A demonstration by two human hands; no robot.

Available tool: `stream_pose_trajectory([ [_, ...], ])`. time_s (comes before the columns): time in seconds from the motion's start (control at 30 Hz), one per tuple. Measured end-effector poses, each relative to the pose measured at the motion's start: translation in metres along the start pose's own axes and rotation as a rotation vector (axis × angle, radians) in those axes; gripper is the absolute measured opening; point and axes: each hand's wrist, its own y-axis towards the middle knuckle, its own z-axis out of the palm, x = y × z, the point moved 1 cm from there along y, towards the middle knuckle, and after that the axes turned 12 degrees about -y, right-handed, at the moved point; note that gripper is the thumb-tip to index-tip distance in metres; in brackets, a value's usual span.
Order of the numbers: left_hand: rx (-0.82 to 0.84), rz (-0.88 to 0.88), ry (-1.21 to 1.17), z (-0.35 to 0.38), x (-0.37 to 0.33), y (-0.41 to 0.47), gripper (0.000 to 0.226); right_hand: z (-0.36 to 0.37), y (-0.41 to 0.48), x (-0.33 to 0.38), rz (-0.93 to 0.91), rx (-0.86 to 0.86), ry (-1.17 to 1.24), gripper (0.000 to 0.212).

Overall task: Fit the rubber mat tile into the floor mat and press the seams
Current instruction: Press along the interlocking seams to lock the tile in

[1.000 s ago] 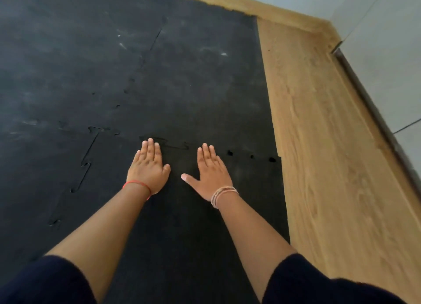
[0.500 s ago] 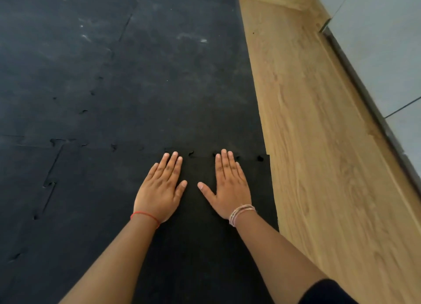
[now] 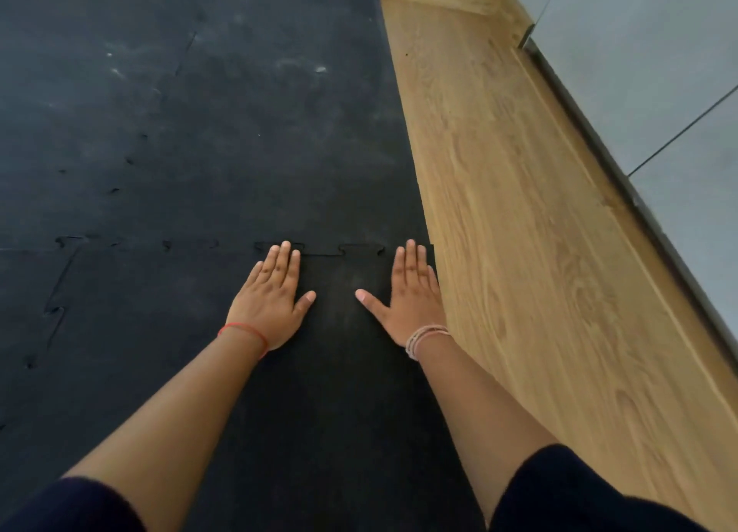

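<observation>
A black rubber mat tile (image 3: 339,372) lies flat under my hands, its far jigsaw edge meeting the black floor mat (image 3: 239,132) along a toothed seam (image 3: 323,252). My left hand (image 3: 271,300) rests palm down on the tile, fingers together, fingertips touching the seam. My right hand (image 3: 411,296) lies flat near the tile's right corner, thumb spread, fingertips at the seam beside the mat's right edge. Neither hand holds anything. Small gaps show along the seam between my hands.
A wooden floor strip (image 3: 519,212) runs along the mat's right side. A grey wall (image 3: 659,72) with a dark base rail (image 3: 623,172) borders it. Another jigsaw seam (image 3: 56,312) runs down the left of the tile.
Both hands have slid to the right along the seam and spread further apart; the right hand now sits at the tile's right corner. The view has shifted with them.
</observation>
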Motion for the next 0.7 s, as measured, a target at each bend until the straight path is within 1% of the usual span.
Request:
stream_pose_trajectory([
  [0.03,-0.031,0.002,-0.016,0.005,0.000,0.000,0.069,0.005,-0.004,-0.010,0.075,-0.031,-0.005,0.101],
  [0.07,-0.073,0.000,-0.027,0.009,0.001,0.000,0.074,0.009,-0.007,-0.016,0.110,-0.053,-0.011,0.104],
  [0.17,-0.159,-0.005,-0.036,0.016,0.004,0.003,0.088,0.012,-0.003,-0.017,0.093,-0.061,-0.024,0.106],
  [0.3,-0.164,-0.018,-0.018,0.020,0.003,0.004,0.088,0.012,0.005,-0.019,0.094,-0.006,-0.037,0.115],
  [0.47,-0.099,-0.030,0.014,0.013,0.001,0.004,0.089,0.005,0.007,-0.021,0.043,0.069,-0.040,0.107],
  [0.5,-0.093,-0.042,0.006,0.011,-0.001,0.004,0.088,0.003,0.008,-0.022,0.035,0.080,-0.044,0.107],
  [0.6,-0.028,-0.094,-0.019,0.006,-0.009,0.006,0.075,-0.001,0.009,-0.023,0.035,0.117,-0.039,0.105],
  [0.63,-0.015,-0.085,-0.032,0.005,-0.015,0.008,0.071,-0.001,0.006,-0.021,0.043,0.115,-0.034,0.101],
  [0.7,0.016,0.039,-0.034,0.010,-0.033,0.013,0.065,0.005,-0.005,-0.011,0.067,0.055,-0.017,0.089],
])
